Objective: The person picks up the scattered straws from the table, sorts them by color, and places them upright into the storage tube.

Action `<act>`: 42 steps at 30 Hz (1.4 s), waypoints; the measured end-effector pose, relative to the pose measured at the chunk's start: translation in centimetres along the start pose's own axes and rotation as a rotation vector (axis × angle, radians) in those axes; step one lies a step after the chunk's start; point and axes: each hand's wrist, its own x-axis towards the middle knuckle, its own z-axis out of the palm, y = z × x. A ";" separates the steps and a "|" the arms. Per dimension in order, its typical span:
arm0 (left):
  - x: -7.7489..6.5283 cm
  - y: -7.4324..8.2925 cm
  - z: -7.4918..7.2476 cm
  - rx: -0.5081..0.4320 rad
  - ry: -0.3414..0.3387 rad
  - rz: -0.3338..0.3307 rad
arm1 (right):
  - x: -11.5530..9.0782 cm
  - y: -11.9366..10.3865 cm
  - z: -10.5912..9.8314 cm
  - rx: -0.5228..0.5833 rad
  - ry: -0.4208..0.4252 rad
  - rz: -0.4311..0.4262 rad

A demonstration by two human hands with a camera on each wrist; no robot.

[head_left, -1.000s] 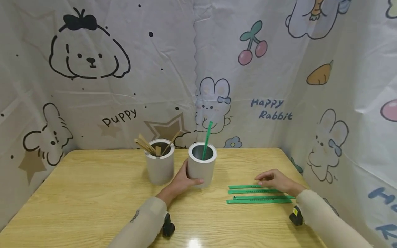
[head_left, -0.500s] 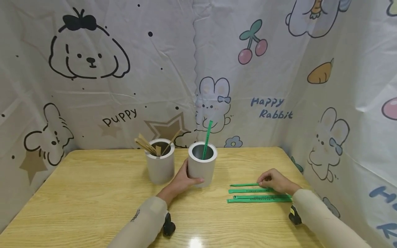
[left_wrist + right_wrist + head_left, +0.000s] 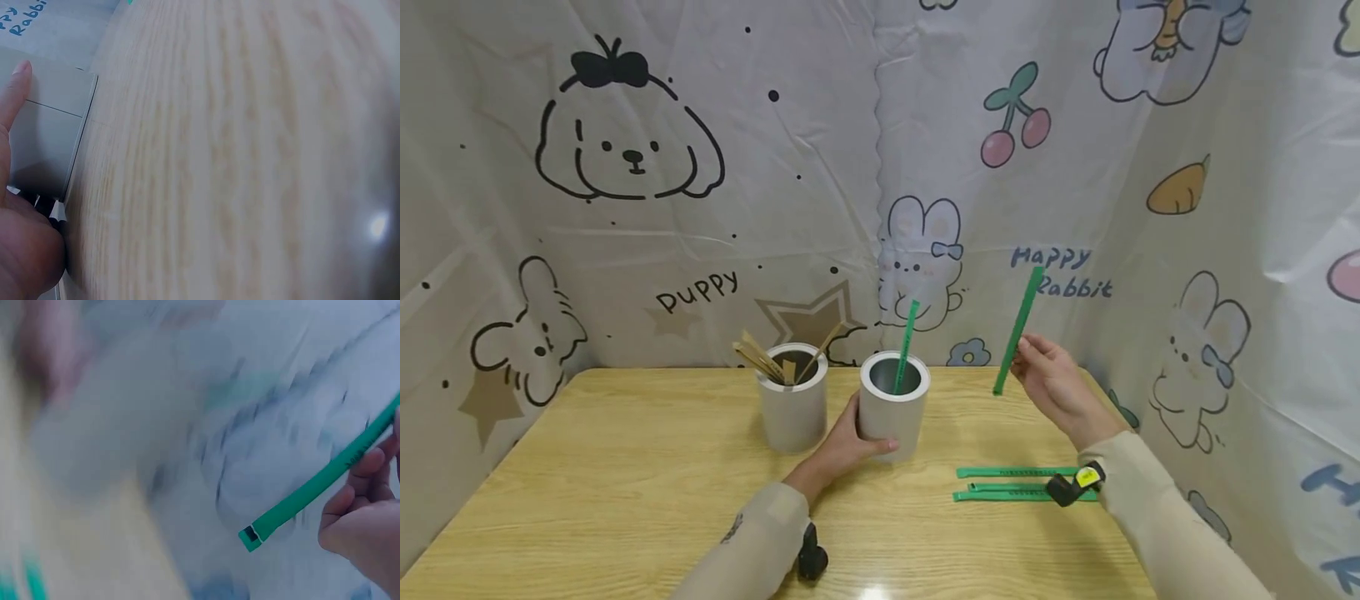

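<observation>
My left hand (image 3: 842,442) grips the right-hand white canister (image 3: 891,429) low on its side, with the thumb lying across its front. Inside that canister one green wrapped straw (image 3: 907,346) leans upright. The right hand (image 3: 1056,387) pinches another green wrapped straw (image 3: 312,490) between thumb and fingers, tilted and clear of the table. Below the right forearm, several green wrapped straws (image 3: 1000,472) lie side by side on the table. In the left wrist view, the left hand's thumb (image 3: 15,94) shows against the canister wall; its other fingers are mostly hidden.
Just left of the held canister stands a second white canister (image 3: 793,417) with several brown paper-wrapped sticks (image 3: 757,354) poking out. A wooden table (image 3: 610,483) carries everything. A printed cloth (image 3: 805,167) hangs behind it and along both sides.
The right hand has picked up the farthest green wrapped straw from the table, then raised it and turned it nearly upright. My left hand has stayed on the canister.
</observation>
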 end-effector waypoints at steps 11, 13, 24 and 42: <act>0.0 -0.1 0.0 -0.001 -0.006 -0.001 | 3.8 1.7 9.9 0.256 -0.055 -0.002; 0.1 -0.2 0.0 0.008 -0.006 0.000 | 4.0 2.6 10.1 0.233 -0.034 0.046; 0.3 -0.4 0.0 0.016 -0.005 -0.011 | 2.4 3.5 5.4 -0.400 -0.025 0.205; -0.1 0.1 0.0 0.017 -0.009 -0.034 | -5.8 4.8 -8.3 -0.825 -0.236 0.323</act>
